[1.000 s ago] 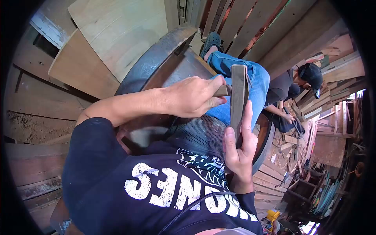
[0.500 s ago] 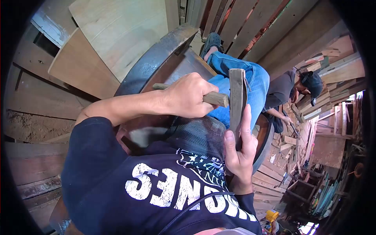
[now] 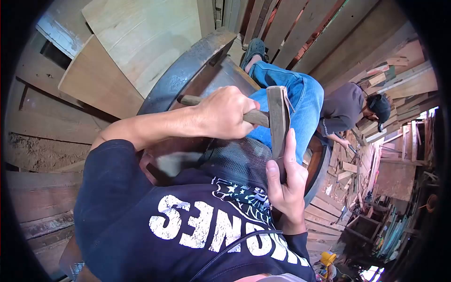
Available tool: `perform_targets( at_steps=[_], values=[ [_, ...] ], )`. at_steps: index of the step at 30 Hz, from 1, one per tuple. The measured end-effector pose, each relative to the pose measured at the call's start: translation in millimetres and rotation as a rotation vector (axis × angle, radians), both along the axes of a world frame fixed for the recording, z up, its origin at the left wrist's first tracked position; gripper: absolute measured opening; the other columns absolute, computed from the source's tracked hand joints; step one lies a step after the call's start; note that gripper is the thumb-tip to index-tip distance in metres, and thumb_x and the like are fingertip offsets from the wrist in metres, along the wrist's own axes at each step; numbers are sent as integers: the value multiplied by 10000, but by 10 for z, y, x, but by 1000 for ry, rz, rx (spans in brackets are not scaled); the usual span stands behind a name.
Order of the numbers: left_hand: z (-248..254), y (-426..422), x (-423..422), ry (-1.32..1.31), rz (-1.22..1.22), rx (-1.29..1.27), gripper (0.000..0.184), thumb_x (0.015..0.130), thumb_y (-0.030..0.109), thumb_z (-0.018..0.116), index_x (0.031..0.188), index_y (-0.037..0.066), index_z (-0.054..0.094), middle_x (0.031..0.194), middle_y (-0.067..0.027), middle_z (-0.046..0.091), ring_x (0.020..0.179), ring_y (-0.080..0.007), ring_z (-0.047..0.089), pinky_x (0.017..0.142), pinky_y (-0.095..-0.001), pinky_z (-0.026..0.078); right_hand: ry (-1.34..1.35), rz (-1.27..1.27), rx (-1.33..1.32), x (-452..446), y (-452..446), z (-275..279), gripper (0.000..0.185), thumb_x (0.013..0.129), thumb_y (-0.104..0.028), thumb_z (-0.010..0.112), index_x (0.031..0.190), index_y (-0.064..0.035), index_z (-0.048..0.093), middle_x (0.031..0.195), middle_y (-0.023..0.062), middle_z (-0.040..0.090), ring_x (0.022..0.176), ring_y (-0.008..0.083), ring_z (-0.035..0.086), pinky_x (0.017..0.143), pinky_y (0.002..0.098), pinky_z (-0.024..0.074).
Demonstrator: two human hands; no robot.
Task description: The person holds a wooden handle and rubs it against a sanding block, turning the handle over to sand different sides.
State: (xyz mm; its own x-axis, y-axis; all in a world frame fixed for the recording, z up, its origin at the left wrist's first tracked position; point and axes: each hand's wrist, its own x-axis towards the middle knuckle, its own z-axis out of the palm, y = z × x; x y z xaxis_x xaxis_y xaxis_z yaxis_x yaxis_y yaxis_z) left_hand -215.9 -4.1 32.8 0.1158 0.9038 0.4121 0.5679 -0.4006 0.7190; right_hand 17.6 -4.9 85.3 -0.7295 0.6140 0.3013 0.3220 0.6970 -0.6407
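My left hand (image 3: pixel 223 113) is closed in a fist around a round wooden stick (image 3: pixel 256 118). One end of the stick sticks out past the heel of my hand; the other meets the side of a flat grey-brown piece of wood (image 3: pixel 276 110). That piece stands on end over my lap, with a thin strip or sliver parted along its right edge. My right hand (image 3: pixel 290 183) grips its lower part between thumb and fingers, the index finger stretched up along it. The lower end of the piece is hidden by that hand.
A dark curved wooden piece (image 3: pixel 174 80) lies around my lap. Plywood sheets (image 3: pixel 145 37) and boards are at the upper left. A co-worker (image 3: pixel 345 105) in a cap bends over wood scraps (image 3: pixel 347 168) at the right. Planks (image 3: pixel 300 28) line the top.
The flat piece of wood has shifted slightly left and tilted, so the stick's end now meets its side. Before, a narrow gap showed between them. The co-worker has moved a little right and down.
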Motion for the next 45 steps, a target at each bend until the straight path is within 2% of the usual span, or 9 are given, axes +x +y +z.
perform_targets(
  at_steps=[2, 11, 18, 25, 27, 30, 40, 42, 45],
  values=[
    [-5, -13, 35, 5, -9, -13, 176, 725, 196, 700, 787, 32, 715, 612, -222, 618, 632, -398, 656, 642, -481, 545, -47, -13, -71, 37, -10, 29, 571, 888, 17, 604, 1411, 129, 403, 1229, 316, 611, 999, 328, 704, 846, 338, 532],
    [-21, 16, 26, 88, 37, 4, 189, 720, 218, 713, 765, 35, 709, 601, -208, 620, 637, -394, 660, 636, -484, 546, -18, -17, -97, 2, -6, 12, 589, 885, 29, 605, 1421, 130, 384, 1212, 321, 617, 1000, 334, 703, 843, 334, 531],
    [-10, 5, 16, 42, 47, -24, 228, 715, 218, 720, 825, 19, 734, 635, -226, 635, 660, -398, 667, 657, -479, 551, -47, -28, -57, -30, -19, 26, 569, 899, 18, 598, 1420, 125, 393, 1210, 313, 621, 936, 314, 713, 812, 332, 535],
    [-5, 5, -12, 71, 42, -28, 268, 714, 217, 716, 868, -2, 732, 643, -223, 642, 662, -393, 672, 663, -474, 554, 33, -13, -42, -118, -6, -2, 577, 895, 24, 597, 1423, 125, 387, 1180, 311, 634, 973, 323, 709, 838, 333, 530],
    [-43, 6, -10, 60, 58, 37, 222, 677, 97, 695, 891, 50, 729, 646, -192, 623, 612, -368, 643, 566, -409, 527, 12, -17, -56, -67, -37, 21, 576, 892, 20, 603, 1417, 130, 392, 1190, 318, 628, 987, 331, 706, 851, 336, 527],
    [-34, 33, -9, 44, 78, 44, 247, 708, 209, 711, 844, 3, 723, 634, -224, 633, 652, -394, 667, 649, -476, 550, -32, -43, -111, -19, -57, 45, 565, 886, 19, 606, 1400, 142, 408, 1220, 325, 611, 1006, 341, 700, 858, 337, 527],
    [-17, 13, -2, 35, 86, 32, 212, 719, 201, 697, 813, 11, 707, 624, -211, 632, 649, -394, 666, 647, -478, 553, -13, -34, -64, -32, -71, 33, 566, 888, 24, 604, 1404, 142, 403, 1199, 306, 627, 924, 317, 711, 806, 328, 534],
    [-6, -12, 6, 103, 57, 9, 257, 674, 86, 683, 913, -5, 708, 667, -207, 637, 639, -379, 656, 598, -421, 544, -35, -43, -95, -29, -65, 52, 568, 890, 23, 604, 1407, 141, 400, 1200, 306, 627, 924, 305, 711, 805, 325, 534],
    [-21, -19, 16, 112, 65, 50, 251, 667, 94, 686, 889, -20, 711, 667, -219, 636, 645, -378, 661, 609, -423, 550, -23, -46, -34, -96, -11, 26, 561, 896, 24, 595, 1410, 137, 400, 1205, 306, 625, 941, 303, 711, 814, 327, 533]
  ],
)
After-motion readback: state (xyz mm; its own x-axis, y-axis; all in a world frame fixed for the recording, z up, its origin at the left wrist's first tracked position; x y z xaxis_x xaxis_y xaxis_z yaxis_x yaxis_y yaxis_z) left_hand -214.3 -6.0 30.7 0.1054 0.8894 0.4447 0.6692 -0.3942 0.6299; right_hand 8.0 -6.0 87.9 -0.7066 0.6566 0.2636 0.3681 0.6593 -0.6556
